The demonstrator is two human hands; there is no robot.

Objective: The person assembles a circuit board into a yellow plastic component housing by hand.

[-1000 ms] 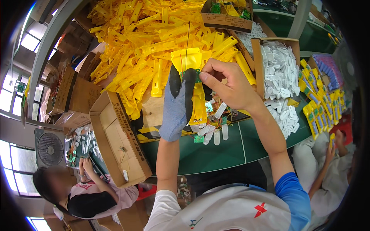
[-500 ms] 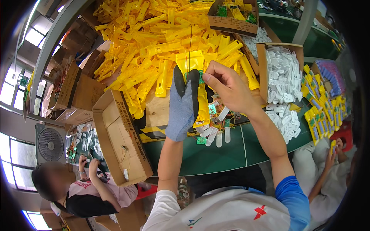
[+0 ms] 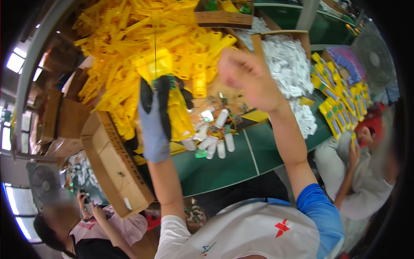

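Observation:
My left hand [image 3: 156,123], in a grey-blue glove with dark fingertips, is closed around a yellow plastic housing [image 3: 180,114]. A small green circuit board [image 3: 171,81] shows at the housing beside the gloved fingers, and a thin dark wire [image 3: 155,36] stands up from there. My bare right hand [image 3: 249,80] is raised to the right, apart from the housing and near the box of white parts. Motion smears its fingers, so whether it holds anything is unclear. Below and between the hands lie white plastic pieces [image 3: 211,144] with loose wires and green boards.
A large heap of yellow housings [image 3: 116,52] covers the far table. At right stands a cardboard box [image 3: 256,45] of white parts [image 3: 284,64], with finished-looking yellow units [image 3: 340,103] beyond. An open cardboard box [image 3: 103,162] sits at left. People work on both sides.
My right hand has left the circuit board and moved right and upward. My left hand still grips the housing. The whole view has swung, shifting the scene leftward.

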